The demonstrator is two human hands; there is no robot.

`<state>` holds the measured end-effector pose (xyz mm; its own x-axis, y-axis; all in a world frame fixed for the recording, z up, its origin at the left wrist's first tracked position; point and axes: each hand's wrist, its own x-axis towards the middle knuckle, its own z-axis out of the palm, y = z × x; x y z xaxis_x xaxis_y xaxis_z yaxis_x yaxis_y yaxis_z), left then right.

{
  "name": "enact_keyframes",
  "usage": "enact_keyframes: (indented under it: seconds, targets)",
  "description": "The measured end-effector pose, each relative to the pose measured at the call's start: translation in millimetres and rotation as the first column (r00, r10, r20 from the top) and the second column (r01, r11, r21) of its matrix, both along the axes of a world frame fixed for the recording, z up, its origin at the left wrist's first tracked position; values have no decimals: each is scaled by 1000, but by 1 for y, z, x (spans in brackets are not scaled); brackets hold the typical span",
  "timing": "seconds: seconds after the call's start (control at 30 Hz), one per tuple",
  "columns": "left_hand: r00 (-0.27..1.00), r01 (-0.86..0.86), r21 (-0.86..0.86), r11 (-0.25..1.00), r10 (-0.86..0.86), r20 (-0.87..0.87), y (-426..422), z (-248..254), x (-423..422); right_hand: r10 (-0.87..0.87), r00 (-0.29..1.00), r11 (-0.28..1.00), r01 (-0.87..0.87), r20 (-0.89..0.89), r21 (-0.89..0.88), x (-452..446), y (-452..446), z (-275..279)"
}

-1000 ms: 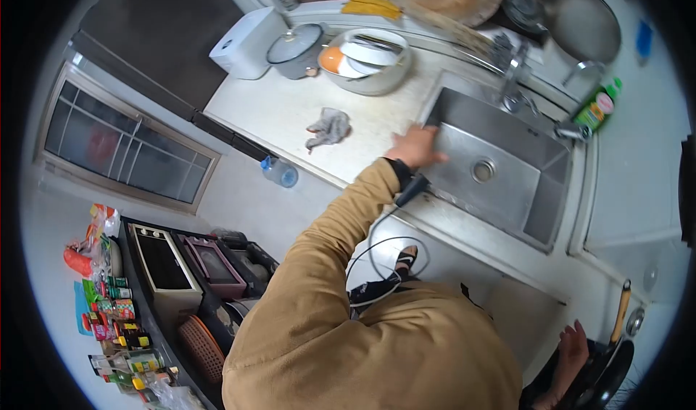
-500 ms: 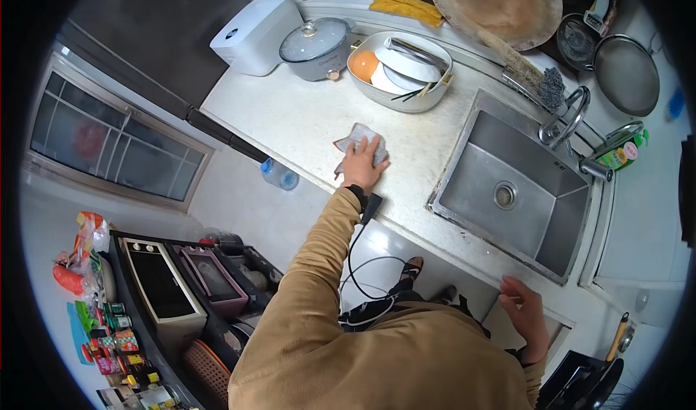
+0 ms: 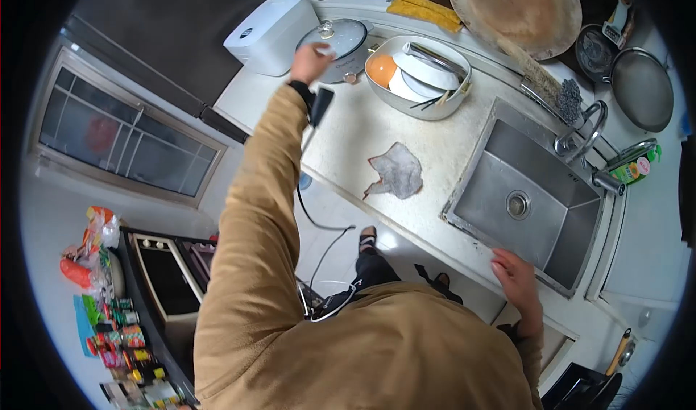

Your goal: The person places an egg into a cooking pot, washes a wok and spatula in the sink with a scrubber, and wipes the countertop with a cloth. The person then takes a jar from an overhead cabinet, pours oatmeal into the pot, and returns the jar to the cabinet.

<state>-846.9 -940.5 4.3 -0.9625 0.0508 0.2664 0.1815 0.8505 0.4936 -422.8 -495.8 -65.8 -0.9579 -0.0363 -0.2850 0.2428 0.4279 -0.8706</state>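
Observation:
My left hand (image 3: 310, 63) is stretched out to the grey lidded pot (image 3: 348, 62) at the back of the counter. It overlaps the pot's near left side; motion blurs the fingers, and I cannot tell whether they touch it. A black cable with a plug-like end hangs from that wrist. On the counter in front of the pot lies a crumpled grey cloth (image 3: 397, 171), with no hand on it. Beside the sink's near corner, at the counter's front edge, my right hand (image 3: 519, 285) rests with loosely bent fingers, open and holding nothing.
A white bin-like box (image 3: 266, 36) stands left of the pot. To the right, a large white bowl (image 3: 420, 105) holds dishes, an orange bowl and chopsticks. The steel sink (image 3: 500, 185) with its faucet (image 3: 598, 123) is at the right. Pans hang beyond it.
My left hand has let go of the cloth and moved forward and left to the pot. The cloth stays on the counter, spread differently. My right hand has hardly moved.

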Motion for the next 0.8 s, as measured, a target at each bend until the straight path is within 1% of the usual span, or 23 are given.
enact_keyframes:
  seconds: [0.03,0.07,0.1,0.13,0.17,0.2,0.23,0.27,0.33,0.37,0.4,0.43,0.47,0.53,0.57,0.6,0.67,0.77,0.8]
  targets:
    - [999,-7,-80,997,5,-32,-9,13,-21,-14,1000,1000,14,3,11,-15,-21,-2]
    - [1000,-30,-116,993,31,4,-22,15,-53,52,998,999,-52,-43,0,-34,-45,-4]
    - [999,-40,-169,985,40,-2,-30,17,-79,114,989,993,-116,-89,-7,-53,-69,-7]
    - [999,-46,-220,974,45,-9,-36,16,-105,91,992,996,-91,-87,5,-71,-93,-10]
    - [1000,-16,-208,978,15,-8,-42,10,-130,111,987,994,-110,-113,11,-90,-117,-13]
    - [998,-26,-229,973,39,55,-46,4,-157,129,982,992,-127,-139,21,-109,-140,-17]
    - [990,-35,-250,968,67,120,-47,0,-179,102,986,994,-98,-135,38,-128,-160,-20]
    - [969,10,-268,963,57,241,-51,-7,-197,83,989,993,-73,-122,88,-145,-177,-24]
    - [969,91,-299,950,-16,246,-52,-23,-211,47,995,989,-35,-83,140,-171,-207,-32]
    - [964,113,-287,951,-36,262,-51,-26,-220,30,975,962,32,-222,272,-183,-218,-37]
    - [959,153,-318,936,-62,278,-51,-30,-229,39,934,915,109,-354,389,-193,-227,-39]
    - [952,189,-350,917,-84,294,-52,-34,-235,-21,955,907,143,-297,395,-199,-236,-39]
    - [946,203,-344,917,-93,309,-54,-36,-240,-28,959,905,144,-282,401,-202,-241,-42]
    - [963,247,-334,910,-192,189,-56,-37,-249,-64,962,877,181,-266,444,-205,-246,-47]
    - [964,249,-268,931,-210,164,-61,-33,-253,-83,965,873,190,-248,448,-204,-249,-48]
    - [961,257,-272,927,-216,173,-64,-24,-253,-92,966,875,193,-240,444,-202,-250,-49]
    - [953,303,-239,922,-293,76,-66,8,-251,-114,962,853,222,-248,472,-198,-252,-54]
    - [941,335,-263,905,-332,59,-69,29,-248,-111,956,830,239,-270,504,-194,-254,-63]
    - [941,336,-269,903,-333,60,-71,28,-247,-109,955,817,244,-276,523,-193,-255,-65]
